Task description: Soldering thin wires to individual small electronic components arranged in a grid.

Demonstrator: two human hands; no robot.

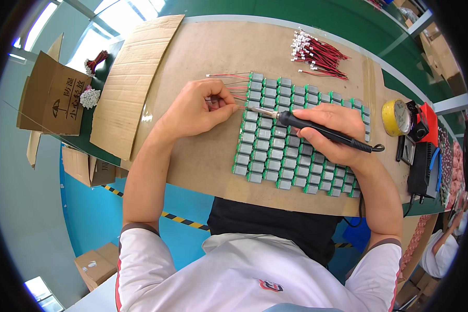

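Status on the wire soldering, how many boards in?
Done: a few wired boards at the grid's top-left, leads poking out. In hand: left hand pinches a wire; right hand holds the iron there. Left: most of the grid, plus the wire pile.

Brown cardboard box (52,96) far left; smaller cartons (86,167) below.

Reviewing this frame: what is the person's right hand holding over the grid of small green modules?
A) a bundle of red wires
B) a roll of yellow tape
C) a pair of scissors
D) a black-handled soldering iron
D: the right hand grips a black-handled soldering iron, its metal tip pointing left over the grid of green modules.
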